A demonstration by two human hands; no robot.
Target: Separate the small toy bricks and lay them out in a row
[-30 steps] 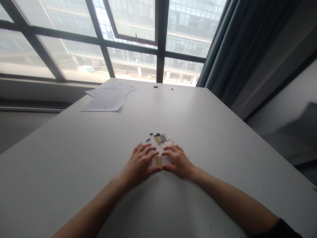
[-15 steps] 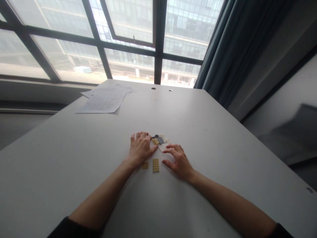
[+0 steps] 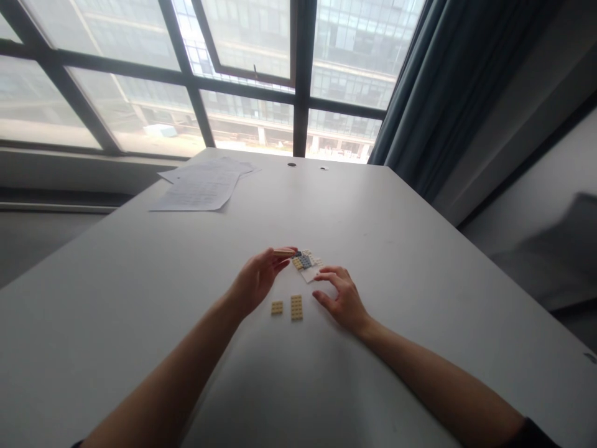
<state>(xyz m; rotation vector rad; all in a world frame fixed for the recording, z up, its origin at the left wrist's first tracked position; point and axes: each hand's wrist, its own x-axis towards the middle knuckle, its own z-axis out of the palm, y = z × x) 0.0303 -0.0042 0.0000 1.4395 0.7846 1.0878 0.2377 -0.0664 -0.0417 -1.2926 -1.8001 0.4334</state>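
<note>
My left hand (image 3: 258,278) is closed on a thin tan building-brick plate (image 3: 283,252), held edge-on at the left of a small cluster of pieces. In that cluster lie yellow, grey-blue (image 3: 305,261), dark and white studded pieces, with a smooth white piece (image 3: 310,274) at the front. My right hand (image 3: 344,300) rests at its right side, fingers curved and apart, fingertips close to the white piece; whether they touch it I cannot tell. Nearer to me lie a small tan plate (image 3: 277,308) and a longer tan plate (image 3: 296,308), side by side.
Printed paper sheets (image 3: 200,186) lie at the far left of the white table (image 3: 373,218). Two cable holes are near its far edge. Behind stands a large framed window (image 3: 252,118), with a dark curtain (image 3: 420,112) at right.
My left hand has turned and risen from the table beside the cluster, and a tan plate now shows in its fingers. My right hand has barely moved.
</note>
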